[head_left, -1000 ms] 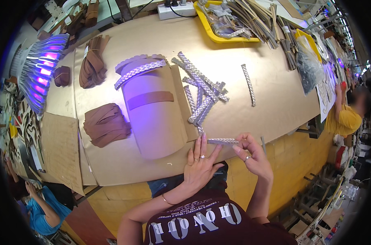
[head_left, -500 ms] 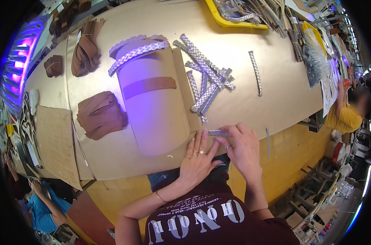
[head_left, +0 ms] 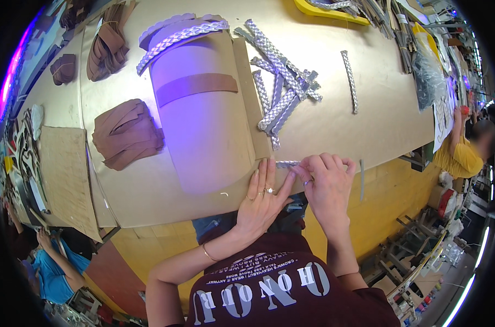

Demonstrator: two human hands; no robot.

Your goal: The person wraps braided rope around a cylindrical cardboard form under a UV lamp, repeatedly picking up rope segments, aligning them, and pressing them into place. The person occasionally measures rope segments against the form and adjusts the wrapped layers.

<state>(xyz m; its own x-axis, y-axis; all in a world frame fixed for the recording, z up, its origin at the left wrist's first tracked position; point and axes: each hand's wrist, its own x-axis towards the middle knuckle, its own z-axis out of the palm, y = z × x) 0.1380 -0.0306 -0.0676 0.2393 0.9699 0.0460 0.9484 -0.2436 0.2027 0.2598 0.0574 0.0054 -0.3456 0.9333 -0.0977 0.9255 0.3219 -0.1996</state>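
Close to the table's near edge, a short silver braided strip (head_left: 287,164) lies between my hands. My right hand (head_left: 328,188) pinches its right end between thumb and fingertips. My left hand (head_left: 262,199) rests with fingers stretched out on the table edge, its fingertips by the strip's left end; whether they press on it I cannot tell. Beyond them, a loose pile of silver braided strips (head_left: 283,87) lies beside a tan curved form (head_left: 204,141). Across that form run a brown strip (head_left: 197,87) and, at its far end, a longer silver braid (head_left: 182,41).
Bundles of brown strips (head_left: 128,133) lie on the left, near a flat tan board (head_left: 67,177). One braided strip (head_left: 350,82) sits apart on the right. A yellow tray (head_left: 334,13) stands at the back. Other people work at far right (head_left: 465,147) and lower left (head_left: 59,267).
The whole view has shifted, so the table sits higher in the picture. My right fingers have changed their pose on the strip, whose braided face shows more now. My left hand stays flat.
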